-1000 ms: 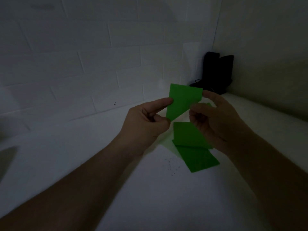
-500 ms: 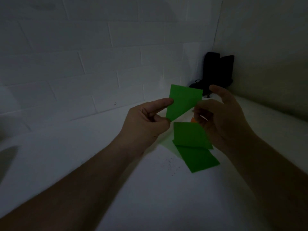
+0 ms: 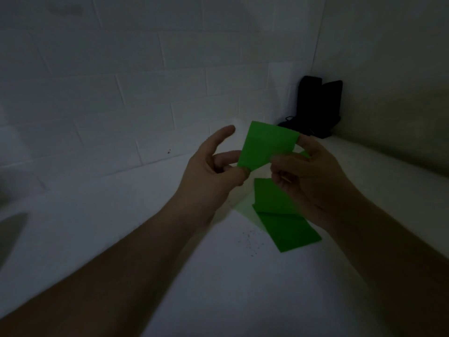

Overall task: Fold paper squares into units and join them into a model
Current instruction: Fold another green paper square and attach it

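1. The room is dim. A white brick wall (image 3: 121, 98) runs along the far side and meets a plain wall (image 3: 388, 69) at a corner on the far right.
2. The table (image 3: 170, 239) is a pale, smooth top that reaches both walls. A scatter of small dark specks (image 3: 250, 242) lies on it near the middle.
3. A dark object (image 3: 318, 110) stands in the far right corner against the walls; what it is cannot be told in this light.
4. A green paper (image 3: 266, 144) is held up in the air over the table, tilted, between the two hands.
5. The left hand (image 3: 213, 176) has its grip on the paper's lower left corner, pinched between thumb and a curled finger, while the forefinger points out straight toward the far wall, clear of the sheet.
6. The right hand (image 3: 311, 181) has its grip on the paper's right side: fingers curl over the lower right edge, and one fingertip shows at the upper right corner.
7. Under the hands, more green sheets (image 3: 289, 229) lie flat on the table, overlapping one another, with a paler green sheet (image 3: 247, 210) showing at their left edge. The right hand hides part of them.
8. Both forearms reach in from the near edge, the left from the near left, the right from the near right.
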{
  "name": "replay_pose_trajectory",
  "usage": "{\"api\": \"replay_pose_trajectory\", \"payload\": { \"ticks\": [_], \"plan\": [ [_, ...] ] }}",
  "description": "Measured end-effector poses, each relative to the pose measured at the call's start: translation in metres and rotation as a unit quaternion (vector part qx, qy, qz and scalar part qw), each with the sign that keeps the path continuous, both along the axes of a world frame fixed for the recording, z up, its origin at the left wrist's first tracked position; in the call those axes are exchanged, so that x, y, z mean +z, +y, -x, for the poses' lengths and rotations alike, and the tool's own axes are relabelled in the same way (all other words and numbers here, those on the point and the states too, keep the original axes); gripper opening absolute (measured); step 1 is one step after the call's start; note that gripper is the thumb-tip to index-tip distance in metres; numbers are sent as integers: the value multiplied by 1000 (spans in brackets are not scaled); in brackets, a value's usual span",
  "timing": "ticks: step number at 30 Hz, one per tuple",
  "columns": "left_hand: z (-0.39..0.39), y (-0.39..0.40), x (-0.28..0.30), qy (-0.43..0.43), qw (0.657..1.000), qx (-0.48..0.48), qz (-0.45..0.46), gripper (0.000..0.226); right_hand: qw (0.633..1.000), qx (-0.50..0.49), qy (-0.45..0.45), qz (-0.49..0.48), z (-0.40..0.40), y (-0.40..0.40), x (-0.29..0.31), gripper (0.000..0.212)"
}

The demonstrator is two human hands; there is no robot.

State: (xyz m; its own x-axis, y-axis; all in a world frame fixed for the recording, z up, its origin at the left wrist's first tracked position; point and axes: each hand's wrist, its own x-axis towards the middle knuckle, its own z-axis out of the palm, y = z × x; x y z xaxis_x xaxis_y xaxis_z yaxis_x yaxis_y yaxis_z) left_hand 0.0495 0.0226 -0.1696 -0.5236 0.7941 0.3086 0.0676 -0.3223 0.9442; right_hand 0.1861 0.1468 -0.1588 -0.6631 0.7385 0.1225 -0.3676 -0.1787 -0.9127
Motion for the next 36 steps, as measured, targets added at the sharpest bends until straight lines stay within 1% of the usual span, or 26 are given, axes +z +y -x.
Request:
{"api": "replay_pose_trajectory", "payload": {
  "ticks": [2, 5, 7, 10, 18, 25, 31, 36],
  "plan": [
    [-3, -1, 1, -8, 1000, -3, 2, 79, 1000, 10, 4, 2, 2, -6, -3, 50],
    [-5, -1, -2, 31, 999, 18, 11, 82, 1000, 17, -3, -9, 6, -14, -6, 64],
    [-5, -1, -3, 33, 999, 28, 15, 81, 1000, 14, -13, -17, 7, -15, -7, 68],
    [-6, 0, -1, 10, 1000, 15, 8, 83, 1000, 7, -14, -26, 7, -14, -6, 66],
    [-8, 1, 1, 1, 1000, 19, 9, 83, 1000, 8, 5, -24, 6, -13, -7, 65],
    [-3, 3, 0, -24, 999, 33, 25, 88, 1000, 0, 17, -14, 1, -4, 2, 50],
    [-5, 3, -1, -2, 999, 23, 25, 87, 999, -6, 33, 0, -1, -2, 2, 50],
    [-4, 3, -2, -13, 999, 19, 26, 88, 999, -33, 38, 5, -1, 1, 2, 48]
  ]
}}
